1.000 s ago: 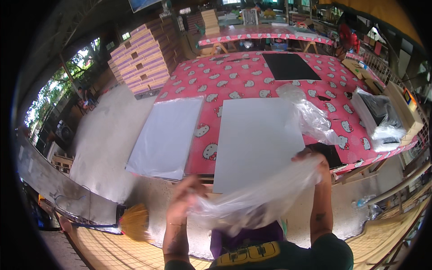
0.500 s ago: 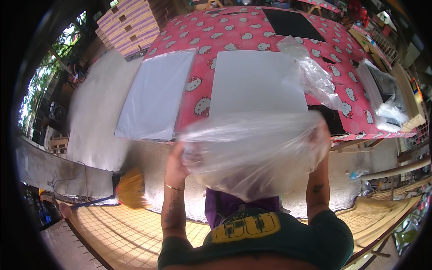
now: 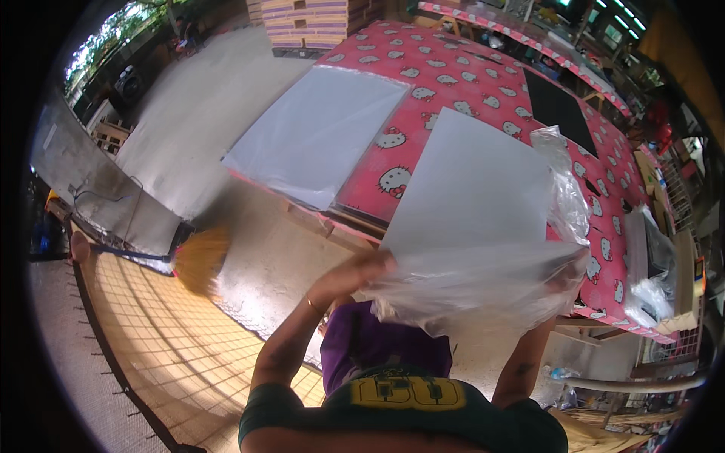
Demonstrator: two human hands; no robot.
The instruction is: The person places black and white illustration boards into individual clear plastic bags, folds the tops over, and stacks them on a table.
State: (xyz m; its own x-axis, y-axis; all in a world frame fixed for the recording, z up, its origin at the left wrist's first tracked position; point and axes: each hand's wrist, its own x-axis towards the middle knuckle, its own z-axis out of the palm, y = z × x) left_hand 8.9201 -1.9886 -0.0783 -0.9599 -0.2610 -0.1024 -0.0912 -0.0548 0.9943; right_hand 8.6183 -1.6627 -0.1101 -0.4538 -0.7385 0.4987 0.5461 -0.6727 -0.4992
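Note:
A clear plastic bag (image 3: 461, 291) is stretched between my hands at the near table edge. It covers the near end of a large white sheet (image 3: 476, 181) lying on the table. My left hand (image 3: 362, 272) grips the bag's left side, its fingers closed and a little blurred. On the right, my right hand (image 3: 565, 275) shows dimly through the film and holds that side. Crumpled clear plastic (image 3: 568, 192) lies along the sheet's right edge. Left of it, another white sheet in clear plastic (image 3: 317, 128) rests on the table.
The table's pink patterned cover (image 3: 394, 140) also bears a black sheet (image 3: 560, 109) at the back and plastic-wrapped items (image 3: 653, 264) at the right. A broom (image 3: 200, 260) stands at the left by a mesh-covered panel (image 3: 166, 325). Stacked cartons (image 3: 310, 23) stand behind.
The view has turned, so the table now sits further right and slanted. Both hands still hold the bag, which now lies lower over the white sheet's near end.

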